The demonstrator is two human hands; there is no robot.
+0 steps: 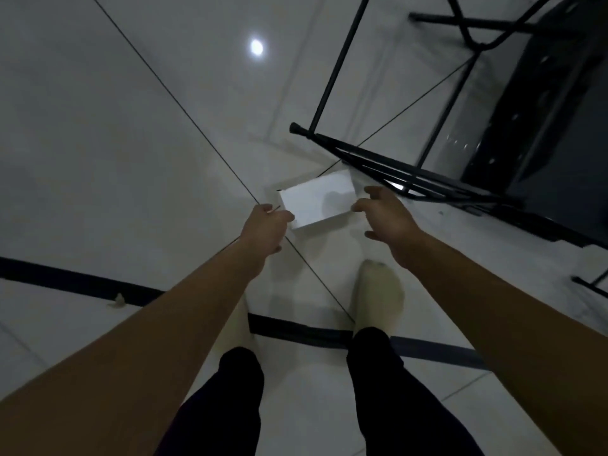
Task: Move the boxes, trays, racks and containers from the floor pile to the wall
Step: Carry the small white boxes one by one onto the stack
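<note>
The left hand (267, 222) pinches the near-left corner of a small white rectangular cardboard box (317, 199). The right hand (386, 216), fingers loosely spread, touches its right end.

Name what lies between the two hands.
A white box, in the head view: the left hand at its left edge, the right hand at its right edge.

The floor (115, 126) is smooth, glossy pale tile mirroring a light, the box (316, 200) looks like matt white cardboard, the rack (329, 140) is thin black metal rod, and the trousers (394, 390) are dull black cloth.
</note>
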